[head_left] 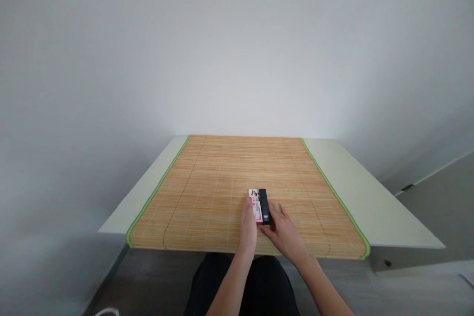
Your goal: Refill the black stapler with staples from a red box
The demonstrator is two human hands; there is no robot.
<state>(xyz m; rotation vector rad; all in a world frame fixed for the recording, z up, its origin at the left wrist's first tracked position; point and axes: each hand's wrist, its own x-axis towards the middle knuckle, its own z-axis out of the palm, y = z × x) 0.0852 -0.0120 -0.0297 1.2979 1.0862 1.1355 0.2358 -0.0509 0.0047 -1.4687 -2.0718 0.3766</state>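
A small white and red printed box (256, 211) lies on the bamboo mat, near its front edge. Close along the box's right side is a long black object (264, 206) that looks like a stapler. My left hand (248, 227) rests on its edge with straight fingers along the left side of the box. On the other side, my right hand (283, 232) has its fingers stretched out by the black object's right side. Its thumb reaches to the near end of the box and the black object. Neither hand is wrapped round anything.
The bamboo mat (222, 177) with green edging covers the middle of a white table (355, 192) and reaches its front edge. A pale wall (237, 49) stands behind. My dark-clad knees are under the front edge. Part of a white round rim (107, 311) shows at lower left.
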